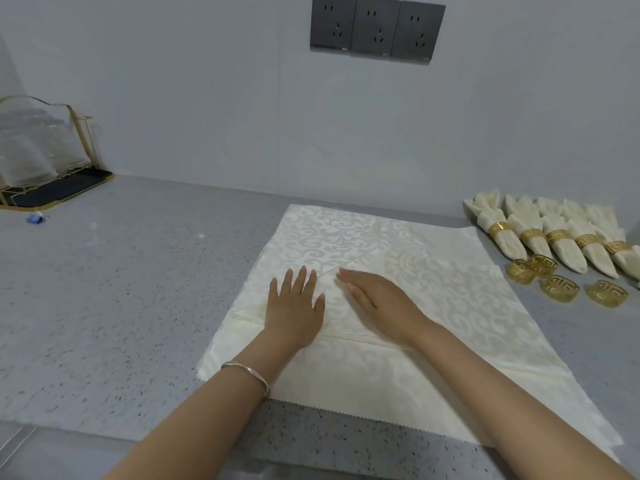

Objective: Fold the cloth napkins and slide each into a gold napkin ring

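Napkin cloth [450, 306], cream with a scroll pattern, lies spread on the speckled grey counter [121, 289] directly under both hands, reaching out past the fingertips, well to the right of the right hand and back along both forearms. The left hand [294, 306] lies flat on it, fingers straight and slightly spread. The right hand [377, 303] rests just beside it, fingers straight and together, angled towards the left hand; neither grips anything. A folded edge of the cloth runs beneath the two palms. A bracelet [247, 374] circles the left wrist. Well to the right of the right hand lie loose gold rings [561, 285], and beyond them a row of ringed napkins [554, 237].
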`<action>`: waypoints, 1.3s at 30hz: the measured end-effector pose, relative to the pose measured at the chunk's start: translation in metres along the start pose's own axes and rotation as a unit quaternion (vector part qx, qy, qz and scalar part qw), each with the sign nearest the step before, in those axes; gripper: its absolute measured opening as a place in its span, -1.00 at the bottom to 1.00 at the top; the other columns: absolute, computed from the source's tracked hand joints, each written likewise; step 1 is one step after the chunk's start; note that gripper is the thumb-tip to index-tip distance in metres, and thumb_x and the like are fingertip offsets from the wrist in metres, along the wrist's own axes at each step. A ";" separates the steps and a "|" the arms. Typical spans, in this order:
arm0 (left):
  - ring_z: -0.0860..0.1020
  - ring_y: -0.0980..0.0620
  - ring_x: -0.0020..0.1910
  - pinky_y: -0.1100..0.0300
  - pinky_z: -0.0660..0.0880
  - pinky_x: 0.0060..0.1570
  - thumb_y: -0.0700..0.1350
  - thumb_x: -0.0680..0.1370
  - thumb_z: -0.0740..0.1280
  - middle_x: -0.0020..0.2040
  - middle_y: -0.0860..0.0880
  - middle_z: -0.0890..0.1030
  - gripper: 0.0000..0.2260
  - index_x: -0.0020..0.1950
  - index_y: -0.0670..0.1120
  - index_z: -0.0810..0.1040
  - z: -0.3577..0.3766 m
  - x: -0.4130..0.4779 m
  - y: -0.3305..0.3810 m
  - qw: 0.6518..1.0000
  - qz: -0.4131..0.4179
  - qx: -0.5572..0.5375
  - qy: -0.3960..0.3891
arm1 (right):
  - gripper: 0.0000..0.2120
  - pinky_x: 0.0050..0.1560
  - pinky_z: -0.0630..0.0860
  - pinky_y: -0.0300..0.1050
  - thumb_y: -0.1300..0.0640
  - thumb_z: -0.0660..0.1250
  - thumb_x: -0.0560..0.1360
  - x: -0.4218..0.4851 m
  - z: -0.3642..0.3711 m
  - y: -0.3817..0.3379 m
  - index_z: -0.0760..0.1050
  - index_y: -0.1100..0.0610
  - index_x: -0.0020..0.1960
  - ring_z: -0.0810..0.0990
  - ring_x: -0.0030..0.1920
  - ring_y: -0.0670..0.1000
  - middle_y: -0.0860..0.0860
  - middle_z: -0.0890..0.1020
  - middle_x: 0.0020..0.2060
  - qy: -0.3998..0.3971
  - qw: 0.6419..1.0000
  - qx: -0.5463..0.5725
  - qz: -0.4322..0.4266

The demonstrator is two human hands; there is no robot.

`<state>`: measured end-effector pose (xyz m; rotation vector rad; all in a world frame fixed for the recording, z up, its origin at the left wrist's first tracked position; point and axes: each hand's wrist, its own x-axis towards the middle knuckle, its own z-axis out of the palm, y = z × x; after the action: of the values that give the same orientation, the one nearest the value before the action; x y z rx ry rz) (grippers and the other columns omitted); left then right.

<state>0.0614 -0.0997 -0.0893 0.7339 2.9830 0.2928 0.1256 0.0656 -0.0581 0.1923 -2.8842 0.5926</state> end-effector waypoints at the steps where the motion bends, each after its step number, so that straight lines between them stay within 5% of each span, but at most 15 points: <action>1: -0.23 -0.01 0.54 -0.02 -0.27 0.49 0.08 0.67 -0.17 0.57 0.02 -0.20 -0.50 0.57 -0.01 -0.20 0.000 0.001 0.000 1.000 -0.001 0.003 0.002 | -0.59 0.43 -0.01 -0.30 0.03 -0.03 0.67 0.011 0.006 -0.001 0.25 0.03 0.48 0.15 0.48 -0.17 -0.13 0.24 0.48 -0.025 1.000 -0.005 -0.013; 8: -0.22 -0.02 0.54 -0.03 -0.25 0.50 0.08 0.67 -0.16 0.57 0.01 -0.19 -0.50 0.57 -0.03 -0.20 0.003 0.001 -0.001 1.000 -0.001 0.012 0.018 | -0.54 0.51 -0.23 -0.15 0.00 -0.12 0.67 0.045 0.030 0.017 -0.02 0.02 0.55 -0.13 0.51 -0.20 -0.13 -0.02 0.54 -0.130 0.991 -0.020 -0.013; 21: -0.21 -0.03 0.54 -0.03 -0.24 0.50 0.08 0.66 -0.15 0.57 0.00 -0.19 -0.50 0.57 -0.03 -0.18 0.003 0.003 -0.001 1.000 0.009 0.010 0.027 | -0.49 0.49 -0.24 -0.11 -0.04 -0.17 0.67 0.066 0.006 0.083 -0.14 0.10 0.56 -0.15 0.53 -0.09 -0.03 -0.10 0.55 -0.116 0.982 -0.093 0.118; 25: -0.23 -0.02 0.54 -0.02 -0.26 0.49 0.10 0.66 -0.15 0.57 0.02 -0.22 -0.48 0.57 -0.02 -0.21 0.001 0.002 -0.003 1.000 0.013 0.003 0.017 | -0.49 0.50 -0.23 -0.04 -0.08 -0.16 0.66 0.065 -0.006 0.096 -0.07 0.06 0.56 -0.09 0.54 -0.06 -0.03 -0.06 0.55 -0.095 0.981 -0.079 0.147; 29: -0.28 -0.01 0.53 -0.03 -0.29 0.49 0.19 0.63 -0.12 0.56 0.03 -0.26 -0.42 0.56 0.01 -0.26 0.000 0.003 0.004 0.999 0.047 -0.005 0.024 | -0.53 0.50 -0.05 -0.01 -0.07 -0.02 0.65 0.044 -0.039 0.118 0.15 0.04 0.52 0.11 0.51 0.00 -0.01 0.16 0.52 0.028 0.982 -0.020 0.185; 34: -0.27 -0.01 0.53 -0.04 -0.30 0.48 0.25 0.61 -0.07 0.57 0.02 -0.21 -0.38 0.57 0.01 -0.19 0.005 0.011 0.045 0.994 0.106 -0.010 0.010 | -0.42 0.43 0.11 -0.06 -0.05 0.23 0.57 0.017 -0.074 0.160 0.13 0.07 0.51 0.19 0.48 0.09 0.04 0.18 0.51 -0.044 0.955 -0.059 0.286; 39: -0.26 -0.01 0.54 -0.05 -0.33 0.46 0.35 0.54 -0.18 0.57 0.03 -0.19 -0.31 0.57 0.01 -0.17 0.019 0.014 0.076 0.995 0.100 -0.012 -0.014 | -0.33 0.41 0.21 -0.02 -0.19 0.28 0.51 0.017 -0.081 0.179 0.19 0.11 0.49 0.27 0.44 0.08 0.04 0.26 0.46 -0.090 0.948 -0.065 0.297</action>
<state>0.0854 -0.0244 -0.0934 1.0263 2.8781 0.3245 0.0922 0.2598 -0.0486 -0.7011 -3.1326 0.4844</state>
